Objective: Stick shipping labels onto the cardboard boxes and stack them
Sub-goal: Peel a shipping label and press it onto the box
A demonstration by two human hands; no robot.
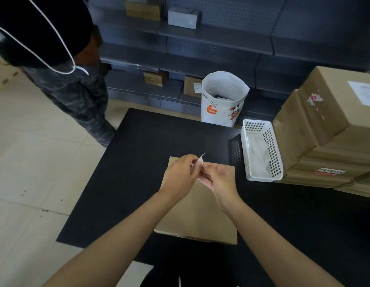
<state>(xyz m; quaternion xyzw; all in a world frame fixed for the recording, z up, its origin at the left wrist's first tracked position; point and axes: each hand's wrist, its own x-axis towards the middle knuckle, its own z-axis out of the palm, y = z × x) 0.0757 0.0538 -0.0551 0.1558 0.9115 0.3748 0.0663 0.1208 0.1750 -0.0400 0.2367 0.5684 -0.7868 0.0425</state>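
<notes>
both hands, left hand [181, 176] and right hand [218, 179], pinch a small white label [199, 161] between curled fingertips above the cardboard box's [197, 214] far edge; bare black table [138, 162] lies left of the fingers, white basket [260, 150] right.

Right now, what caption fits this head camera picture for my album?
Both hands, left hand and right hand, pinch a shipping label above a cardboard box.
</notes>
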